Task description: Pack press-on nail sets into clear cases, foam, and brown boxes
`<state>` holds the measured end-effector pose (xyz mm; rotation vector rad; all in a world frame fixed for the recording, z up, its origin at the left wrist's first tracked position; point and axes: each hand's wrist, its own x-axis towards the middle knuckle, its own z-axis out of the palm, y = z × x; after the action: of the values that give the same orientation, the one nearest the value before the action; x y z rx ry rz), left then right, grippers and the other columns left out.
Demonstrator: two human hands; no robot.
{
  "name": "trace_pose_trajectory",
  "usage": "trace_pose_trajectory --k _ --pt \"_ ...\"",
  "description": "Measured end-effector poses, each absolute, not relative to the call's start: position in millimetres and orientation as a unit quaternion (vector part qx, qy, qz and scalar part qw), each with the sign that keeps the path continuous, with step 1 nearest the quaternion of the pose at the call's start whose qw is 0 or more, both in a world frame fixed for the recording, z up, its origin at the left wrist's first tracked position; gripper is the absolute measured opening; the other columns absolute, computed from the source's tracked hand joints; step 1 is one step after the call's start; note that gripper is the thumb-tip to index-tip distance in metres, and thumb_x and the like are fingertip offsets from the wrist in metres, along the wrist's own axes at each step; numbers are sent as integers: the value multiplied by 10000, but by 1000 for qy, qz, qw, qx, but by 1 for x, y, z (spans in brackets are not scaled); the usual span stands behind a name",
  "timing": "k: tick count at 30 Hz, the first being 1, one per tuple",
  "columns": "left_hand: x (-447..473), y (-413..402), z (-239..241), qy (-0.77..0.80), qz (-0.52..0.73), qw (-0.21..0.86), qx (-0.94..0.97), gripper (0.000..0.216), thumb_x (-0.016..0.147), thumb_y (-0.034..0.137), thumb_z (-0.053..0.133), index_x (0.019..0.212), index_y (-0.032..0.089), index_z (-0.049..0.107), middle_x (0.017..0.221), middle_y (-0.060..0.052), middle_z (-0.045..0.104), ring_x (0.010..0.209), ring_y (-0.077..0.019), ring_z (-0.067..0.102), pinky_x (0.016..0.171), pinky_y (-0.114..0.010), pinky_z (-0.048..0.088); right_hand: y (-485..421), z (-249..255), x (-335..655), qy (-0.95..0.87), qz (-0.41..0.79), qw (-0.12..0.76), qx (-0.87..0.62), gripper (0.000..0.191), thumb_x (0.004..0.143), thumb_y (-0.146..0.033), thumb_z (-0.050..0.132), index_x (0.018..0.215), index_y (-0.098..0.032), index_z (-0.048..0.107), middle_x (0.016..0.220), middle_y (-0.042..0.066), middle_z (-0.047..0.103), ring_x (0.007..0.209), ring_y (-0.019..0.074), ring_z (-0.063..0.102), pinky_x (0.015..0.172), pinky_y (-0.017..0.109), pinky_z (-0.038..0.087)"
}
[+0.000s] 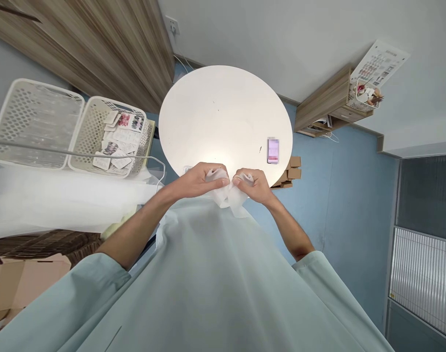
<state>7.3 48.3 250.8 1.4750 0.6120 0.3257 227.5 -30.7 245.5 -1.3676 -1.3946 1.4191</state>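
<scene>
Thin, white, translucent wrapping sheet, crumpled, is bunched between my two hands at the near edge of the round white table. My left hand is closed around one part of it, thumb pressed along the top. Just to the right, my right hand grips another part in a fist, its thumb pointing toward the left one. The hands are close together but apart, and a loose end of the sheet hangs below them. Whether anything is wrapped inside cannot be seen. A small clear object lies partly hidden behind my left wrist.
A phone lies on the table's right side. To the left stand a basket of printed cards and a basket of clear plastic pieces, above a stack of white sheets. A cable crosses them. Small cardboard boxes sit beyond the table.
</scene>
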Motion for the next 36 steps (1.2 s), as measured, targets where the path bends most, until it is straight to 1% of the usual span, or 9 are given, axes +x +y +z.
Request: trace_pose_trajectory --k 4,6,11,15,20,25,29,32,36 --pt "15 53 255 267 99 681 675 368 934 557 694 914 191 723 771 -7 634 678 -144 526 601 -242 393 -25 249 243 -585 556 336 -485 464 978 -638 682 829 -199 675 899 41 673 817 172 591 716 296 453" --pt "18 55 254 258 77 689 673 360 912 549 712 868 192 724 747 -5 622 662 -142 520 583 -241 378 -21 252 253 -603 566 310 -469 430 984 -604 693 863 -192 707 956 50 699 864 179 613 748 299 463" --pt "21 53 246 266 38 687 676 402 860 519 771 668 198 626 619 20 517 553 -116 420 510 -255 284 -11 256 273 -604 631 191 -448 444 983 -594 712 833 -176 711 755 -12 642 705 136 533 637 263 388" --pt "21 47 248 289 25 683 671 385 842 487 782 641 202 617 605 21 521 524 -109 399 490 -260 272 0 255 279 -612 668 138 -400 482 945 -625 758 770 -184 669 701 -28 617 630 113 474 571 254 327" --pt "17 43 253 289 19 667 687 299 862 432 725 668 206 697 589 12 566 492 -116 431 462 -257 285 9 253 272 -633 672 89 -375 466 890 -618 817 780 -188 675 694 -39 619 605 101 456 551 253 295" --pt "8 44 255 278 -3 660 698 308 860 430 726 644 216 685 562 13 566 467 -121 421 447 -274 274 12 255 259 -668 655 86 -343 433 929 -565 784 759 -175 699 657 -49 585 599 91 428 568 258 294" --pt "-5 45 257 266 -10 677 686 358 824 459 785 596 218 650 527 19 513 461 -123 406 454 -283 273 11 259 243 -686 638 91 -338 388 965 -522 749 808 -168 747 714 -29 663 644 100 493 611 260 332" --pt "-22 43 255 266 27 689 673 363 811 476 807 615 215 649 540 28 476 481 -116 392 467 -273 261 8 264 226 -677 636 114 -353 383 971 -530 748 839 -172 773 754 -10 721 672 112 551 640 259 381" --pt "-54 36 248 259 113 684 673 497 882 491 767 567 200 515 550 49 345 508 -87 280 483 -266 198 4 274 195 -650 631 160 -392 404 979 -562 748 852 -179 774 803 20 768 742 146 650 703 266 471"
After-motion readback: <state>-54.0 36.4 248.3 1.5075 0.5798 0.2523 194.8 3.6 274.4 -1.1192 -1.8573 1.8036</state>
